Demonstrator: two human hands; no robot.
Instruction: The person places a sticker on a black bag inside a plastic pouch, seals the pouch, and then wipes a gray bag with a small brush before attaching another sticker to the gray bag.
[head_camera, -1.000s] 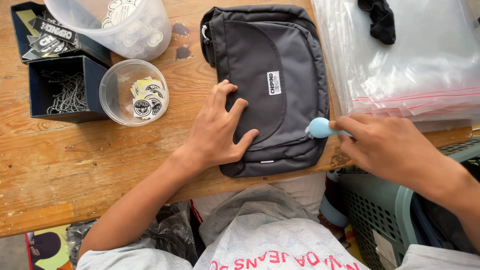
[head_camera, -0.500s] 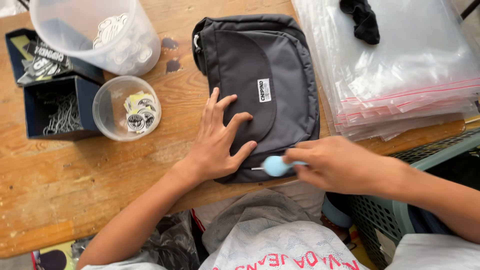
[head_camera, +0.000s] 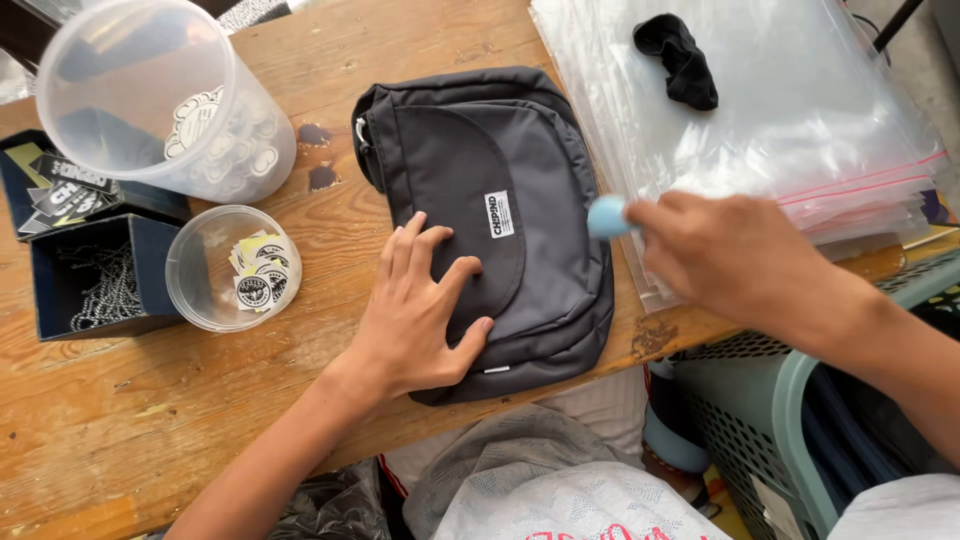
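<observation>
Left hand (head_camera: 415, 320) fingers spread flat on bag (head_camera: 520, 160); right hand (head_camera: 735, 260) fingers clamped on blue tool (head_camera: 605, 217).

a worn wooden table (head_camera: 150, 420) carries a dark grey shoulder bag (head_camera: 520, 160), a stack of clear zip bags (head_camera: 800, 130), two clear plastic tubs (head_camera: 150, 100) and dark blue boxes (head_camera: 60, 300).

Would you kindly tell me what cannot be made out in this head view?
- Light blue tool: the right hand covers all but its rounded tip, and it is blurred.
- Dark grey bag: the left hand hides part of its flap.
- Large clear tub: cut off by the top edge.
</observation>
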